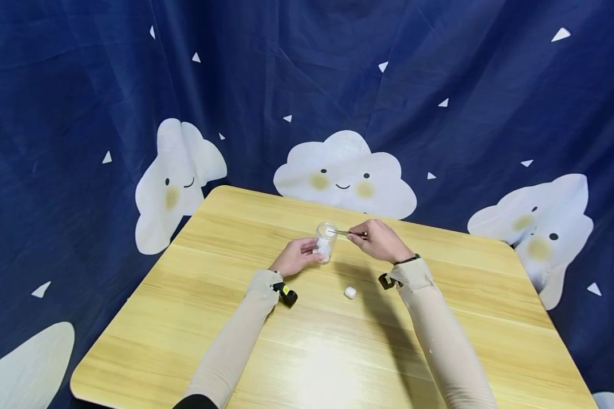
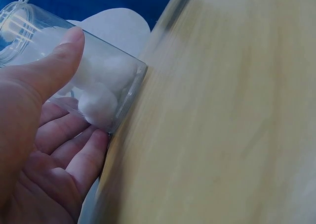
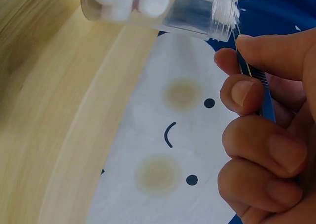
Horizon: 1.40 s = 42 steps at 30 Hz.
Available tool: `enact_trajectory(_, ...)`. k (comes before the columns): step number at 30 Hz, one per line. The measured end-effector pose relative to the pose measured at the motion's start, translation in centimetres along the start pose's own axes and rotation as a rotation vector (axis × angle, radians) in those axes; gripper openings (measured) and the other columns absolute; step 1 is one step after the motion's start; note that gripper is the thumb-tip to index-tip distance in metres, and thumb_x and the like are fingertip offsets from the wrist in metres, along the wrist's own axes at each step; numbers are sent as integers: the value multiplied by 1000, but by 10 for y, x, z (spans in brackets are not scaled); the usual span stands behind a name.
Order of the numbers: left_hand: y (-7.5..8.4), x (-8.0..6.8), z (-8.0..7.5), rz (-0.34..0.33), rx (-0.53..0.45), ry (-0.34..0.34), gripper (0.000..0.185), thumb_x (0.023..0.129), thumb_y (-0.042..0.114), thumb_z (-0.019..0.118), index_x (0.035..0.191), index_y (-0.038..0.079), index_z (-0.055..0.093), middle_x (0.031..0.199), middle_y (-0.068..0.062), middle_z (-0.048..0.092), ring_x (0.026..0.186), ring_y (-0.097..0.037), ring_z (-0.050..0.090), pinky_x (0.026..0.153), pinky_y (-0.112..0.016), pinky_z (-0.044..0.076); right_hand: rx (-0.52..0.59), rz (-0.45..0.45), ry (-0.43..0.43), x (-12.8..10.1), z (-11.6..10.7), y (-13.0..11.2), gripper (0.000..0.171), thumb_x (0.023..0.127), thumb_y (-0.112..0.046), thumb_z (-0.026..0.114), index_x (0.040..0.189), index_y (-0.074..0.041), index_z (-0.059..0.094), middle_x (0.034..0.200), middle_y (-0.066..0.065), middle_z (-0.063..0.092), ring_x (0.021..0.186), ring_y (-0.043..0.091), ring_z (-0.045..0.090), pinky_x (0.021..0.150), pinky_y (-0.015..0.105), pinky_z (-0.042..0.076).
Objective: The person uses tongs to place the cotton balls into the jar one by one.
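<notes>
A clear jar (image 1: pixel 327 228) stands upright on the table, with several white cotton balls (image 2: pixel 98 105) in its lower part. My left hand (image 1: pixel 293 259) holds the jar from the left, thumb on one side and fingers at its base. My right hand (image 1: pixel 382 242) pinches a pair of tweezers (image 3: pixel 256 75), the other fingers curled below. The tips of the tweezers reach the jar's mouth, where another white cotton ball (image 3: pixel 225 9) sits just inside the threaded neck. One more cotton ball (image 1: pixel 350 292) lies on the table in front of the jar, between the forearms.
The wooden table (image 1: pixel 184 318) has rounded corners, and the jar stands toward its far side. Behind it hangs a dark blue curtain (image 1: pixel 327 74) printed with white clouds and small triangles. A black strap device (image 1: pixel 286 295) is worn on each wrist.
</notes>
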<state>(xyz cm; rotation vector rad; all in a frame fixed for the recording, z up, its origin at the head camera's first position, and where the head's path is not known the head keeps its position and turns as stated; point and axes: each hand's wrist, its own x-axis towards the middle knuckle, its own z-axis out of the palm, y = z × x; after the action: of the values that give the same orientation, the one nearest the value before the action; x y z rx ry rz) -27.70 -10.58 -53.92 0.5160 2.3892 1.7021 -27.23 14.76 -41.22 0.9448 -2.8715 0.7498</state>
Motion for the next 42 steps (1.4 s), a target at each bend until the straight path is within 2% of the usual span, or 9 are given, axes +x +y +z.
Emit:
enact_trajectory(11, 1, -1, 0, 1, 2, 2, 65, 95, 24, 76, 147, -6, 51, 150, -23, 57, 136, -35, 60, 118, -42, 50, -1, 18, 1, 0, 2, 0, 18, 101, -20, 66, 89, -17, 78, 66, -4, 58, 55, 10, 42, 52, 23, 32)
enact_trajectory(26, -1, 1, 1, -10, 3, 7, 65, 95, 25, 77, 148, -4, 51, 151, -21, 57, 136, -33, 61, 118, -40, 51, 20, 28, -10, 0, 1, -1, 16, 101, -19, 66, 96, -15, 80, 74, -3, 66, 58, 10, 47, 53, 23, 36)
enact_trajectory(42, -1, 1, 1, -3, -15, 3, 63, 96, 21, 76, 147, -5, 52, 150, -22, 57, 136, -34, 60, 118, -40, 50, 39, 50, -40, -1, 2, -2, 21, 103, -21, 64, 85, -17, 74, 67, -4, 55, 58, 10, 44, 53, 23, 34)
